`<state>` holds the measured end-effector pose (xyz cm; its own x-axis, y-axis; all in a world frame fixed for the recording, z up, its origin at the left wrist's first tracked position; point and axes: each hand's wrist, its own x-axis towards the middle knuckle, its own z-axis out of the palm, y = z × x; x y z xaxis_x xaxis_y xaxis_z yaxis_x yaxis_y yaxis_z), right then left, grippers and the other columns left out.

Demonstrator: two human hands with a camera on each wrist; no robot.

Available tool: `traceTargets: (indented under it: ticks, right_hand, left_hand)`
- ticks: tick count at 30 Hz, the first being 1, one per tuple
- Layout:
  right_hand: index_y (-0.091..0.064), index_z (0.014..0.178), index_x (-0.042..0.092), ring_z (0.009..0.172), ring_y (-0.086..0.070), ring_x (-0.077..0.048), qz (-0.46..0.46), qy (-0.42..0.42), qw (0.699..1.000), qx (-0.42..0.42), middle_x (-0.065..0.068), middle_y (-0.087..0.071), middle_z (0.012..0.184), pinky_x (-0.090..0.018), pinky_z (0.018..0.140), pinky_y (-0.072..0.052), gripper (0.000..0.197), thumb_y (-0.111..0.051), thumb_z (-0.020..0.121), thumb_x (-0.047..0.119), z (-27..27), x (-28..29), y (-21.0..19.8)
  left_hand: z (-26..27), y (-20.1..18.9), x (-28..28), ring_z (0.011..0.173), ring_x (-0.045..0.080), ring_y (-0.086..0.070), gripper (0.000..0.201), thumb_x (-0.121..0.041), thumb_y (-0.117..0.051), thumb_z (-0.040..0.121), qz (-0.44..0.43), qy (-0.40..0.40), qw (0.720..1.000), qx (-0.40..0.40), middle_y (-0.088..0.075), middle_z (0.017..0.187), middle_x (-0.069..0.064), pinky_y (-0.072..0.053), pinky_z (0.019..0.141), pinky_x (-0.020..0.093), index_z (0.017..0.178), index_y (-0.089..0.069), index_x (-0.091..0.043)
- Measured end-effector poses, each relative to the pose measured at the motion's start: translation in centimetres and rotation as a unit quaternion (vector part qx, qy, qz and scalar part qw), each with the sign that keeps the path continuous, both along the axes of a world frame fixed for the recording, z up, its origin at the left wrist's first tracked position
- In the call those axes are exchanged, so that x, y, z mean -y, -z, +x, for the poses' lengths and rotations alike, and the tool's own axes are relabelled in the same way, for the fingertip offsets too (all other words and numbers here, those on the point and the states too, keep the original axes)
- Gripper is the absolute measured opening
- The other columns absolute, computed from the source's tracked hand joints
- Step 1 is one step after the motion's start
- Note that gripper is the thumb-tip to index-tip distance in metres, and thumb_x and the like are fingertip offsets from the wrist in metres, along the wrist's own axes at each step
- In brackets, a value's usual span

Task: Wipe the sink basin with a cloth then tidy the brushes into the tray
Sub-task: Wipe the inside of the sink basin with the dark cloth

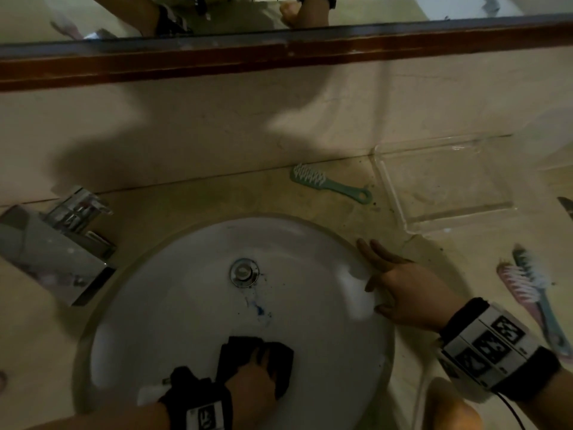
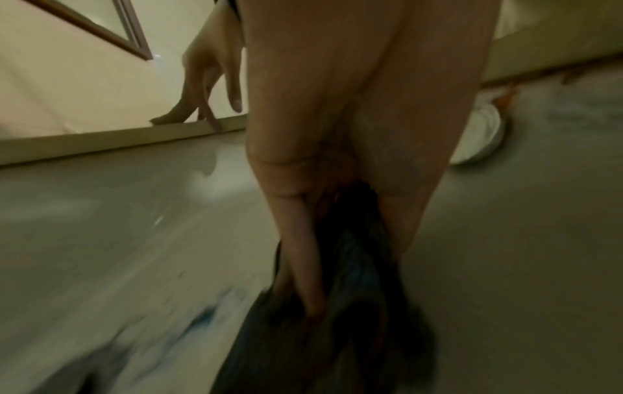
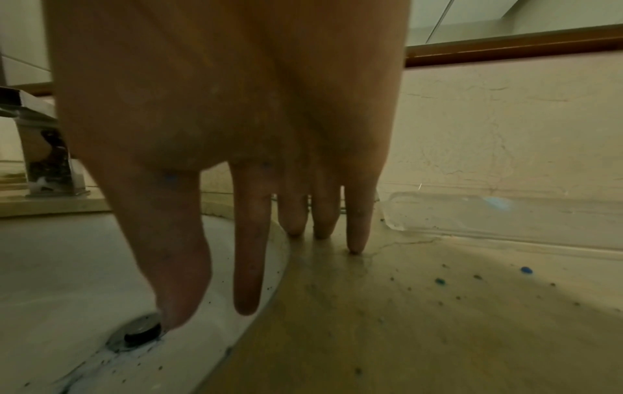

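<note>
Both hands: left hand (image 1: 252, 378) grips cloth (image 1: 257, 358) in basin (image 1: 310, 249); right hand (image 1: 403, 283) spread on its rim.

Beige stone countertop (image 1: 310, 193), speckled with dark grit, a few blue specks. Sunk in: round white sink basin (image 1: 310, 243). Lying on top: green comb (image 1: 330, 183) behind basin, clear tray (image 1: 400, 193) right of it, two brushes (image 1: 533, 293) overlapping at far right, chrome faucet (image 1: 71, 231) on left.
</note>
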<state>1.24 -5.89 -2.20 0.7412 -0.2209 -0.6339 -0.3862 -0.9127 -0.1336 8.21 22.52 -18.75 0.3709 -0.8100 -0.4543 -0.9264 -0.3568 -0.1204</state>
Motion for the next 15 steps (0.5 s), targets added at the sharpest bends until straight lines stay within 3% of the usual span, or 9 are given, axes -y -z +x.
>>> traceTargets:
  ticks: [1,2,3,4,6,9,10,13,15]
  right_hand:
    - [-0.061,0.119,0.025,0.148,0.009,-0.011,0.000,-0.001,1.000,-0.001,0.013,0.031,0.143,-0.033,0.115,-0.033,0.035,-0.061,0.085,0.035,0.0,0.0,0.0]
    - [-0.061,0.119,0.025,0.148,0.009,-0.011,0.000,-0.001,1.000,-0.001,0.012,0.029,0.148,-0.033,0.115,-0.032,0.036,-0.061,0.085,0.035,0.0,0.0,0.0]
    - [-0.061,0.120,0.024,0.148,0.009,-0.011,-0.001,0.000,1.000,0.001,0.010,0.026,0.152,-0.032,0.116,-0.031,0.036,-0.060,0.085,0.035,0.0,0.0,0.0]
    - [-0.060,0.120,0.024,0.148,0.010,-0.011,-0.001,0.000,1.000,0.002,0.008,0.023,0.156,-0.032,0.116,-0.030,0.036,-0.060,0.086,0.035,0.0,0.0,0.1]
    - [-0.061,0.120,0.023,0.148,0.010,-0.012,-0.001,0.000,1.000,0.001,0.007,0.020,0.158,-0.033,0.116,-0.030,0.037,-0.061,0.085,0.035,0.0,0.0,0.1]
    - [-0.062,0.119,0.021,0.149,0.008,-0.012,0.000,0.002,1.000,-0.006,0.007,0.021,0.156,-0.034,0.113,-0.035,0.037,-0.062,0.084,0.034,0.1,-0.1,-0.1]
    - [-0.062,0.118,0.021,0.149,0.007,-0.012,0.000,0.003,1.000,-0.007,0.007,0.021,0.156,-0.034,0.112,-0.036,0.036,-0.062,0.084,0.034,0.1,-0.2,-0.2]
    - [-0.063,0.117,0.022,0.149,0.004,-0.011,0.000,0.009,1.000,-0.006,0.005,0.017,0.159,-0.033,0.110,-0.039,0.035,-0.062,0.084,0.034,0.2,-0.3,-0.4]
    - [-0.062,0.117,0.023,0.149,0.004,-0.011,-0.002,0.010,1.000,-0.006,0.005,0.016,0.159,-0.033,0.109,-0.040,0.035,-0.062,0.084,0.035,0.2,-0.5,-0.5]
  left_hand:
    - [1.1,-2.0,0.6,0.084,-0.004,-0.072,0.128,-0.069,-0.061,0.054,0.163,0.016,0.982,-0.097,-0.062,0.133,0.003,0.023,0.118,0.036,0.141,0.021,-0.023]
    - [1.2,-2.9,2.6,0.126,0.011,-0.056,0.096,-0.055,-0.053,0.084,0.213,0.035,0.973,-0.082,-0.048,0.146,0.011,0.012,0.122,0.040,0.148,0.008,-0.019]
    - [2.6,-2.8,3.2,0.145,0.026,-0.028,0.070,-0.036,-0.040,0.100,0.198,0.165,0.962,-0.091,-0.025,0.157,0.017,0.003,0.123,0.043,0.152,-0.001,-0.009]
    - [4.0,-3.9,4.2,0.148,0.034,-0.012,0.058,-0.024,-0.030,0.105,0.173,0.202,0.954,-0.138,-0.010,0.160,0.020,-0.002,0.124,0.044,0.152,-0.005,-0.002]
    - [5.0,-3.5,5.4,0.147,0.037,-0.013,0.053,-0.019,-0.030,0.105,0.136,0.098,0.973,-0.159,-0.009,0.159,0.023,-0.013,0.123,0.043,0.150,-0.013,0.004]
    - [7.4,-3.6,7.2,0.113,0.026,-0.066,0.077,-0.043,-0.078,0.074,0.139,-0.073,0.975,-0.154,-0.063,0.123,0.029,-0.051,0.098,0.033,0.120,-0.058,0.015]
    - [8.2,-3.8,7.7,0.110,0.023,-0.067,0.076,-0.046,-0.075,0.075,0.095,-0.069,0.985,-0.123,-0.065,0.120,0.029,-0.050,0.098,0.031,0.118,-0.059,0.015]
    - [8.2,-4.1,8.0,0.146,0.032,-0.024,0.048,-0.014,-0.024,0.106,0.019,-0.038,0.989,-0.141,-0.017,0.158,0.022,-0.017,0.122,0.038,0.148,-0.016,0.007]
    - [7.1,-3.0,7.4,0.143,0.030,-0.031,0.057,-0.034,-0.033,0.103,-0.010,-0.054,0.984,-0.169,-0.021,0.156,0.013,-0.026,0.119,0.038,0.145,-0.032,0.004]
